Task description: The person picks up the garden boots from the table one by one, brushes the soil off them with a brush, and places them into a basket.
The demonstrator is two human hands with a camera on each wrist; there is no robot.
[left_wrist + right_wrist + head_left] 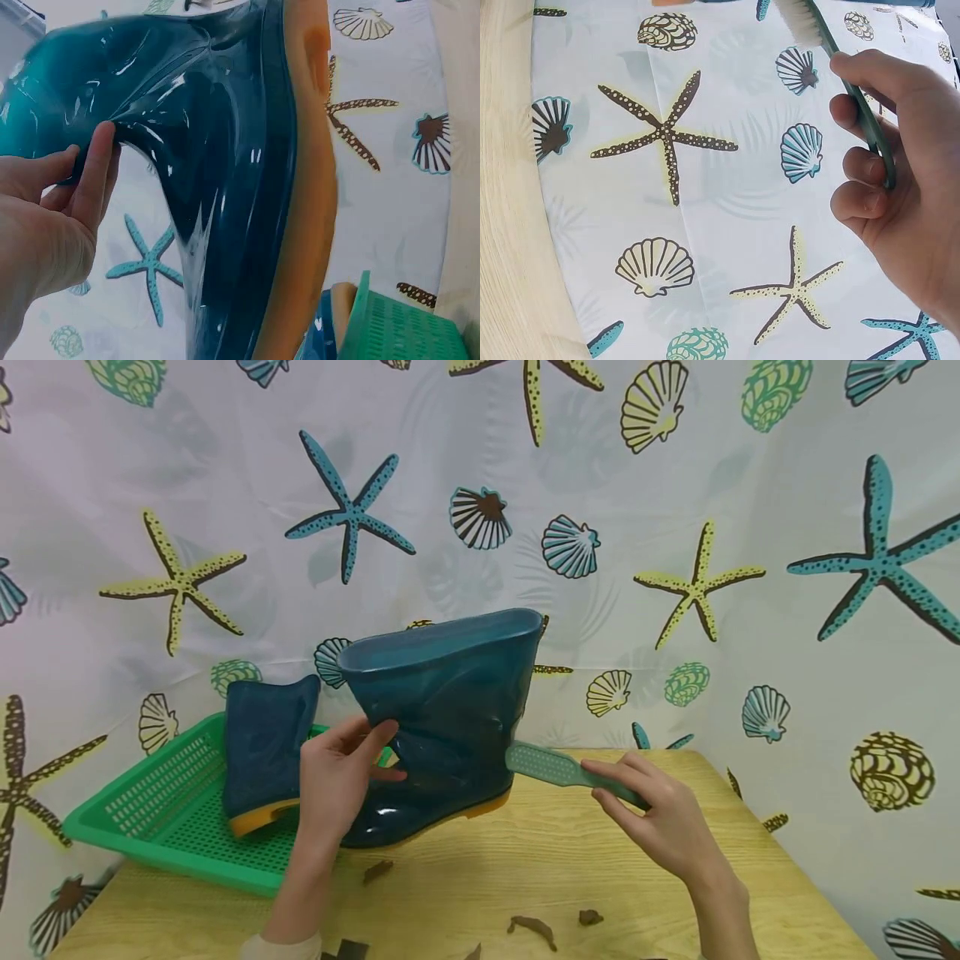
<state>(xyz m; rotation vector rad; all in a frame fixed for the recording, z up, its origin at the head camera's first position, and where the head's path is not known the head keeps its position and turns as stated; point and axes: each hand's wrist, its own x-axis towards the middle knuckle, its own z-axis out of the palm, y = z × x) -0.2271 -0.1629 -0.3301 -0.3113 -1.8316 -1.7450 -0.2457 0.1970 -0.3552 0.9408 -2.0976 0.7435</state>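
A glossy dark teal rubber boot [450, 718] with an orange sole is held up over the table, its opening facing upward. My left hand [341, 777] pinches the boot at the front of the ankle, thumb and fingers on the rubber, as the left wrist view shows on the boot [217, 150]. In my right hand [660, 814] is a green scrub brush [551, 766], gripped by its handle. The brush head overlaps the back of the boot above the heel. White bristles of the brush [799, 22] show in the right wrist view.
A green plastic basket [135, 843] stands at the left of the wooden table [600, 868], with a second teal boot [266, 743] upright in it. Several brown crumbs, including a curved piece [534, 930], lie near the front. A patterned curtain [420, 460] surrounds the table.
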